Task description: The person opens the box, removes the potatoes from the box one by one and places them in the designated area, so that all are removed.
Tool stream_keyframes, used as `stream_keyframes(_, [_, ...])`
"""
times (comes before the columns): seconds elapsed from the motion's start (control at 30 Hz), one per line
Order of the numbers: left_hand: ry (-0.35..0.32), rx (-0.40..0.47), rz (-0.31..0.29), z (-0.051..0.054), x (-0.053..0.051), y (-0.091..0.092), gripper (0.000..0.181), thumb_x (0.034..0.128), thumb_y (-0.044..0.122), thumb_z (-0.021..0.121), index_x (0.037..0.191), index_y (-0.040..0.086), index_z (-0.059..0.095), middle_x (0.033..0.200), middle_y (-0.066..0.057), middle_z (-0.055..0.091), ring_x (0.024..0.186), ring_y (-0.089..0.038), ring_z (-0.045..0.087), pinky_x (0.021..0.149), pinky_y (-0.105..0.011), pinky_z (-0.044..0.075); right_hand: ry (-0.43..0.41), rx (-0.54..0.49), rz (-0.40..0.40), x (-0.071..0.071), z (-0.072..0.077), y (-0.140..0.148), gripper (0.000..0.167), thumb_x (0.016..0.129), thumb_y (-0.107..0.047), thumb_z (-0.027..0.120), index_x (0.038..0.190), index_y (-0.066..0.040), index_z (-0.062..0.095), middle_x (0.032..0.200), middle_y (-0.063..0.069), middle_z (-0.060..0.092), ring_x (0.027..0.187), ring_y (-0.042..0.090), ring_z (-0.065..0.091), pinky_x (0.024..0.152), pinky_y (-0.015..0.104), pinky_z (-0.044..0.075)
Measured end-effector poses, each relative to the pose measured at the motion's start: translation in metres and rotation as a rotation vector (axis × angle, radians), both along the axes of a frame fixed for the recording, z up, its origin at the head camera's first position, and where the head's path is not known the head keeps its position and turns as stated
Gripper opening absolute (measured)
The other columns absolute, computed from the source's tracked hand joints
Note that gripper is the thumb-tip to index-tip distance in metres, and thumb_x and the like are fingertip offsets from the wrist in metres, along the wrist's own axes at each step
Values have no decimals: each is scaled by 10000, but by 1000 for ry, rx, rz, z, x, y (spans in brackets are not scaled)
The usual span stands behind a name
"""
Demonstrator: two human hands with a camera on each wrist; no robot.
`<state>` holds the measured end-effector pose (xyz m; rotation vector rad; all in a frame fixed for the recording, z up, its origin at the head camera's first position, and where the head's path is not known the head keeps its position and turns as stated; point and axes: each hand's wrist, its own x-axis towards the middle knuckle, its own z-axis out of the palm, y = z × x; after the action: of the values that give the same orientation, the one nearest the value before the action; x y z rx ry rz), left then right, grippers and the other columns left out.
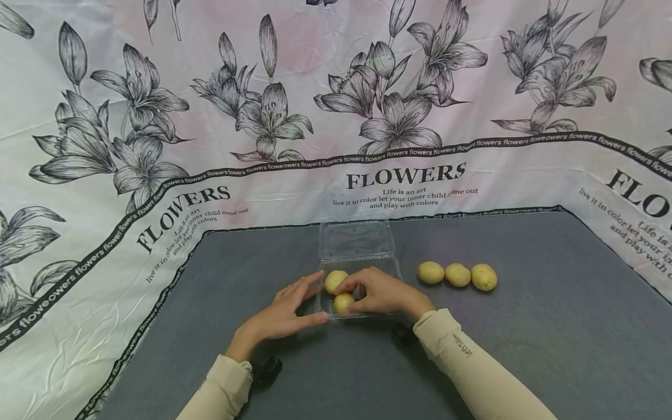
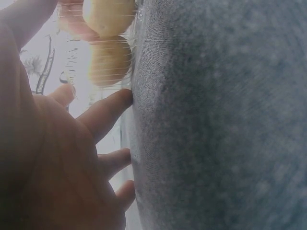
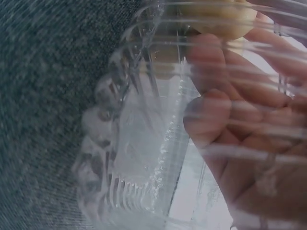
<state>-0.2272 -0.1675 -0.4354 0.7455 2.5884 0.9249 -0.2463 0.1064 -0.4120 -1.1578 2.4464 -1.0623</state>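
A clear plastic clamshell box (image 1: pixel 357 239) lies with its lid tipped back. Inside its left part sit two yellow potatoes: a far potato (image 1: pixel 335 281) and a near potato (image 1: pixel 343 303). My right hand (image 1: pixel 380 291) reaches into the box and pinches the near potato between thumb and fingers; through the box wall, the right wrist view shows the curled fingertips (image 3: pixel 206 115) below a potato (image 3: pixel 223 21). Along the box's left side my left hand (image 1: pixel 286 312) rests with fingers spread and fairly straight, its fingertips by the tabletop in the left wrist view.
To the right of the box, three more potatoes stand in a row: a left one (image 1: pixel 430 272), a middle one (image 1: pixel 457 275) and a right one (image 1: pixel 484 277). The grey tabletop (image 1: pixel 525 350) ends at a flower-printed cloth (image 1: pixel 294 198) behind and at the sides.
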Motion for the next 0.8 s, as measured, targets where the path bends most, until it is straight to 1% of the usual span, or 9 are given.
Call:
stream_keyframes(0.2, [-2,11,2,2,1,1,898,945,590,642,1637,402,102,1634,69,375,1602,-241,91,1242,-642,45,33,0,-7,1,2,3,408,896,-207,806,1271,-74,717,1230,54,734,848,111,667,761,221,545])
stream_keyframes(0.33, [-4,6,5,3,1,1,892,945,592,641,1633,416,100,1634,70,373,1602,-249,89,1239,-650,47,46,-15,-14,1,3,6,402,893,-223,810,1263,-94,723,1208,37,741,747,103,630,702,225,532])
stream_keyframes(0.47, [-9,1,8,3,1,1,891,942,611,632,1627,436,90,1637,72,366,1604,-257,80,1236,-657,41,34,-44,-22,3,5,10,410,893,-219,810,1273,-95,718,1213,48,740,648,89,599,638,236,526])
stream_keyframes(0.67, [-16,1,7,3,1,1,890,945,611,629,1627,437,85,1640,67,362,1604,-260,82,1236,-659,37,-8,-98,-42,6,7,17,431,894,-218,806,1298,-108,702,1232,57,731,561,49,577,578,252,522])
stream_keyframes(0.8, [-16,4,4,3,1,0,894,944,616,625,1629,432,81,1645,61,352,1603,-266,87,1234,-662,34,-19,-129,-55,7,8,22,433,896,-232,806,1301,-121,701,1245,58,727,511,45,537,541,250,501])
